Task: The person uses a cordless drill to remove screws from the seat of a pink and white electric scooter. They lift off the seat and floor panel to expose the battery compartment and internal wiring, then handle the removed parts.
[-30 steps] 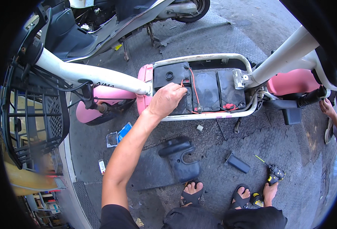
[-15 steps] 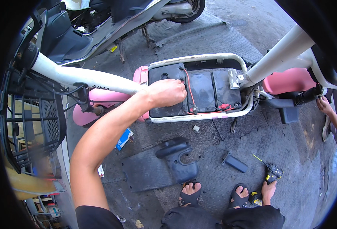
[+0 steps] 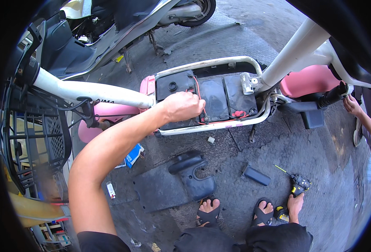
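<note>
My left hand (image 3: 182,106) is closed, knuckles up, over the leftmost black battery (image 3: 173,82) in the white scooter frame (image 3: 210,127). Its fingertips are hidden, so what they grip cannot be made out. A red wire (image 3: 197,86) runs close beside the fingers and along the batteries' near edge. Two more black batteries, a middle one (image 3: 213,94) and a right one (image 3: 240,98), sit alongside, with red terminal covers (image 3: 238,114) on the right one. Low at the right, my right hand (image 3: 295,204) is wrapped round the grip of a yellow-and-black cordless drill (image 3: 301,183) with a long bit.
A black plastic cover (image 3: 164,185) and a small black oblong part (image 3: 256,174) lie on the ground before my feet. A blue packet (image 3: 134,155) lies left. Behind stands a grey scooter (image 3: 110,50). Another person's hand (image 3: 352,105) touches the pink scooter's rear at right.
The whole view has shifted slightly. My left hand has moved a little right across the battery, showing more of its round cap. My right hand still holds the drill.
</note>
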`<state>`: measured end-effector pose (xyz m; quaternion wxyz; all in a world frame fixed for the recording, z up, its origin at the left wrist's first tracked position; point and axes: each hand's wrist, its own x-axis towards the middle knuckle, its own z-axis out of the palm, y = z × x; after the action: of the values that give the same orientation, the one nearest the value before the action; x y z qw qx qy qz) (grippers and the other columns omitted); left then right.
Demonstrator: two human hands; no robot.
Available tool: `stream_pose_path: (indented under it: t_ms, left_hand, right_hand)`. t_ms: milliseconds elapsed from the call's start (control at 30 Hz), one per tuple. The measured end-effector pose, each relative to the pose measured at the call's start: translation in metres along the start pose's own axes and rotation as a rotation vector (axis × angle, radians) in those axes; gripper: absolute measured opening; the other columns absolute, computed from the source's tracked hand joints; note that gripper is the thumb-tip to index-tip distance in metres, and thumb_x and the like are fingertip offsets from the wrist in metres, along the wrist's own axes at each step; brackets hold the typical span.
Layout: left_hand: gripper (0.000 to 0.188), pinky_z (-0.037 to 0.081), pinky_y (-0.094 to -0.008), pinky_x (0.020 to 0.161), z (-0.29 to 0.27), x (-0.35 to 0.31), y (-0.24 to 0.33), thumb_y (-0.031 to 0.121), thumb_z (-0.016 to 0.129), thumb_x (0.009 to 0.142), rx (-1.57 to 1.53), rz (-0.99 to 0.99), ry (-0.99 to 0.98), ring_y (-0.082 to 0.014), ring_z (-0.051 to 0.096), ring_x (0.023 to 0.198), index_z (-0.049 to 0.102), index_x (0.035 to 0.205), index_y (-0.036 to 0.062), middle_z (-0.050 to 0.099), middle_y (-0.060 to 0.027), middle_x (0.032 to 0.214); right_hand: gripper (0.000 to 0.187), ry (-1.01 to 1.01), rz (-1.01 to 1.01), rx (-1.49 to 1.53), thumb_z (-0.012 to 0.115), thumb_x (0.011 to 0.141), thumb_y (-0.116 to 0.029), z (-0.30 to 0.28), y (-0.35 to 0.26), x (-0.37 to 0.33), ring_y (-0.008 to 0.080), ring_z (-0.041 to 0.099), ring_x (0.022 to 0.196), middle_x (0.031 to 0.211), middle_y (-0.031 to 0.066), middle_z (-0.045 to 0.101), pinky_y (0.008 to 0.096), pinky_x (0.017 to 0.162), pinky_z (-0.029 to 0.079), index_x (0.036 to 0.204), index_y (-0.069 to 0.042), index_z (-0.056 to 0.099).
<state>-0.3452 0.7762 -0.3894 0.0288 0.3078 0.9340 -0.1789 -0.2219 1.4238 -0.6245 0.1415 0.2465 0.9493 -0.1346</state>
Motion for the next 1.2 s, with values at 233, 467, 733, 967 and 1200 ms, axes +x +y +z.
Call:
stream_pose_path:
  t_ms: [233, 467, 733, 967, 1200]
  left_hand:
    - [0.020, 0.061, -0.0511, 0.096, -0.017, -0.005, -0.035, 0.012, 0.077, 0.095, -0.458, -0.096, -0.127, -0.0420, 0.074, 0.109, 0.070, 0.108, -0.0017, 0.074, -0.0199, 0.102]
    - [0.009, 0.059, -0.0500, 0.093, -0.013, 0.007, -0.047, 0.009, 0.076, 0.095, -0.385, -0.021, -0.243, -0.0397, 0.074, 0.110, 0.073, 0.094, -0.0001, 0.075, -0.0167, 0.096]
    - [0.007, 0.059, -0.0454, 0.093, 0.002, -0.006, -0.048, 0.008, 0.070, 0.091, -0.270, 0.141, -0.042, -0.0334, 0.071, 0.103, 0.069, 0.095, 0.0022, 0.071, -0.0134, 0.093]
    - [0.008, 0.060, -0.0416, 0.091, 0.003, -0.013, -0.046, 0.009, 0.069, 0.090, -0.116, 0.288, 0.052, -0.0284, 0.070, 0.098, 0.065, 0.089, 0.0016, 0.069, -0.0102, 0.089]
    - [0.011, 0.061, -0.0417, 0.088, 0.001, -0.007, -0.035, 0.011, 0.070, 0.089, -0.027, 0.259, -0.015, -0.0305, 0.072, 0.094, 0.066, 0.088, 0.0012, 0.070, -0.0120, 0.087]
  right_hand:
    - [0.054, -0.003, 0.037, -0.002, 0.078, 0.094, -0.022, 0.000, -0.002, -0.001, 0.0593, 0.069, 0.116, 0.118, 0.0393, 0.073, 0.0638, 0.101, 0.054, 0.133, 0.006, 0.053]
    - [0.055, 0.004, 0.010, -0.026, 0.079, 0.095, -0.024, 0.003, 0.001, 0.001, 0.0588, 0.070, 0.114, 0.118, 0.0380, 0.074, 0.0637, 0.100, 0.055, 0.133, 0.005, 0.053]
    - [0.053, -0.003, 0.024, -0.031, 0.078, 0.096, -0.025, 0.001, 0.000, 0.001, 0.0582, 0.071, 0.114, 0.119, 0.0379, 0.074, 0.0635, 0.100, 0.055, 0.132, 0.005, 0.054]
    - [0.055, 0.001, -0.003, -0.028, 0.078, 0.095, -0.025, 0.001, 0.000, 0.000, 0.0584, 0.070, 0.116, 0.121, 0.0380, 0.073, 0.0635, 0.101, 0.055, 0.134, 0.006, 0.054]
    - [0.055, -0.011, 0.007, -0.019, 0.078, 0.095, -0.024, 0.001, 0.000, 0.001, 0.0587, 0.069, 0.116, 0.120, 0.0383, 0.073, 0.0630, 0.101, 0.054, 0.134, 0.006, 0.053]
